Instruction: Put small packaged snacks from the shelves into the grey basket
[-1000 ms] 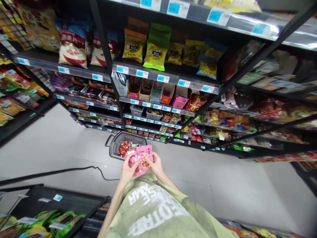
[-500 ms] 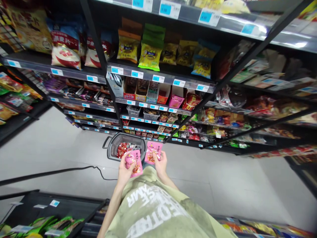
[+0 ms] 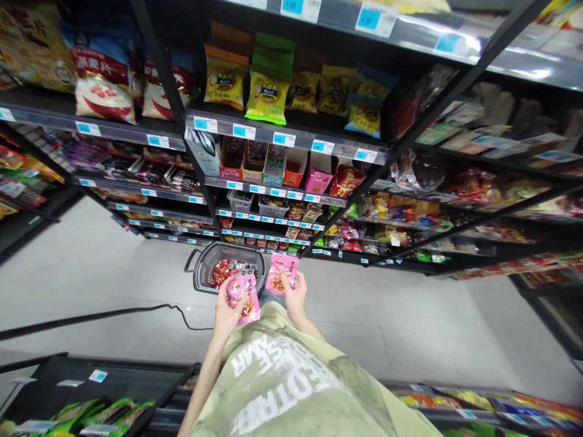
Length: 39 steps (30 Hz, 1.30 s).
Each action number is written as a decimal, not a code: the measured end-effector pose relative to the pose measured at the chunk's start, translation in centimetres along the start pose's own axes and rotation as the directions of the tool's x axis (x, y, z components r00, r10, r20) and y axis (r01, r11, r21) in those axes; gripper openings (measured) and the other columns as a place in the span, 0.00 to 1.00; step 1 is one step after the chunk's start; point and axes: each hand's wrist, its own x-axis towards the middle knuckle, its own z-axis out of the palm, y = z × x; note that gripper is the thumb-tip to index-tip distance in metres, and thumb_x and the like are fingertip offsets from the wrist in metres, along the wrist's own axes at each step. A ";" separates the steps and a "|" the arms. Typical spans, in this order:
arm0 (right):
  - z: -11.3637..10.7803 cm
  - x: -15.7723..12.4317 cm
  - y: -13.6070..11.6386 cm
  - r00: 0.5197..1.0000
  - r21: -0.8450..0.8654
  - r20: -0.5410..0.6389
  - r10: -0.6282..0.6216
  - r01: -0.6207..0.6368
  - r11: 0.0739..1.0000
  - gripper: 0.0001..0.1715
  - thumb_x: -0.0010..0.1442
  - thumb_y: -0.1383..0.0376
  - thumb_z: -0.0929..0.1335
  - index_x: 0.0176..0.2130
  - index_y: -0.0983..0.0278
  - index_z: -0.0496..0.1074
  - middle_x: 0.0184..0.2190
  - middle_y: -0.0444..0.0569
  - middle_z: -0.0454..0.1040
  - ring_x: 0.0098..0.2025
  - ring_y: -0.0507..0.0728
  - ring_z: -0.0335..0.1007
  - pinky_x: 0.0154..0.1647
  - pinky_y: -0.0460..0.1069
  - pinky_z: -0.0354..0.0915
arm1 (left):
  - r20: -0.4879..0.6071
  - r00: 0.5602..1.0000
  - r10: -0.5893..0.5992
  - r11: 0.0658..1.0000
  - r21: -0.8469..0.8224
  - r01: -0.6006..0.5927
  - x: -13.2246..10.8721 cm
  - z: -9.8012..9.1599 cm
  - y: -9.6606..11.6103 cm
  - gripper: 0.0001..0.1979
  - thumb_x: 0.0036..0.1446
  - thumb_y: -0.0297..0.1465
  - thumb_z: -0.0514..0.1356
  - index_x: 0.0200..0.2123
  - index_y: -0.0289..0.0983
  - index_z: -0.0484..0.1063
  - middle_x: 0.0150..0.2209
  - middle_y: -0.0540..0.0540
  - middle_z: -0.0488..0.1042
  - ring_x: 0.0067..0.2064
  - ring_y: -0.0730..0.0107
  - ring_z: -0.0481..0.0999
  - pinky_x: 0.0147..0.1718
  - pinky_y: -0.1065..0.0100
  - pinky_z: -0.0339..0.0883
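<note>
My left hand (image 3: pixel 228 311) grips a pink snack packet (image 3: pixel 244 292) in front of my shirt, thumb across its face. Whether one packet or more sits in that hand, I cannot tell. To its right, my right hand (image 3: pixel 295 294) pinches another pink snack packet (image 3: pixel 281 272), held upright by its lower edge. Beyond the left hand is a grey shopping basket (image 3: pixel 200 267) with red and silver packets (image 3: pixel 228 271) in it. The left packet overlaps the basket's near edge from my viewpoint.
Ahead rises a shelf unit (image 3: pixel 259 127) stocked with bagged snacks; pink packets (image 3: pixel 317 181) sit in a box on its second level. A black cable (image 3: pixel 113 312) runs over the grey floor (image 3: pixel 150 279) at left. More shelving (image 3: pixel 109 376) stands close behind me.
The view has shifted slightly, so the shelves appear a little further left and higher. Both hands keep hold of their pink packets, with hardly any movement.
</note>
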 end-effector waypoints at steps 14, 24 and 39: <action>-0.2 0.2 0.0 0.995 0.093 -0.071 0.067 -0.060 0.994 0.28 0.49 0.52 0.76 0.44 0.63 0.69 0.38 0.47 0.78 0.37 0.57 0.76 0.40 0.51 0.71 | 0.068 0.968 -0.241 0.929 -0.272 0.251 -0.4 0.5 1.2 0.46 0.41 0.34 0.74 0.62 0.41 0.56 0.51 0.39 0.75 0.46 0.61 0.79 0.46 0.62 0.73; -0.3 0.2 0.1 0.993 0.090 -0.072 0.091 -0.084 0.992 0.27 0.49 0.52 0.75 0.44 0.63 0.71 0.39 0.49 0.79 0.39 0.58 0.76 0.40 0.51 0.71 | 0.081 0.959 -0.273 0.918 -0.277 0.285 -0.2 0.5 0.5 0.37 0.39 0.35 0.75 0.53 0.36 0.68 0.50 0.38 0.76 0.47 0.59 0.79 0.44 0.64 0.74; -0.5 0.4 0.6 0.994 0.083 -0.067 0.084 -0.078 0.993 0.25 0.50 0.52 0.74 0.43 0.63 0.72 0.38 0.48 0.78 0.39 0.57 0.74 0.41 0.50 0.69 | 0.085 0.949 -0.303 0.895 -0.316 0.314 -0.5 0.5 0.2 0.24 0.41 0.36 0.74 0.41 0.34 0.74 0.40 0.42 0.80 0.39 0.64 0.79 0.43 0.63 0.73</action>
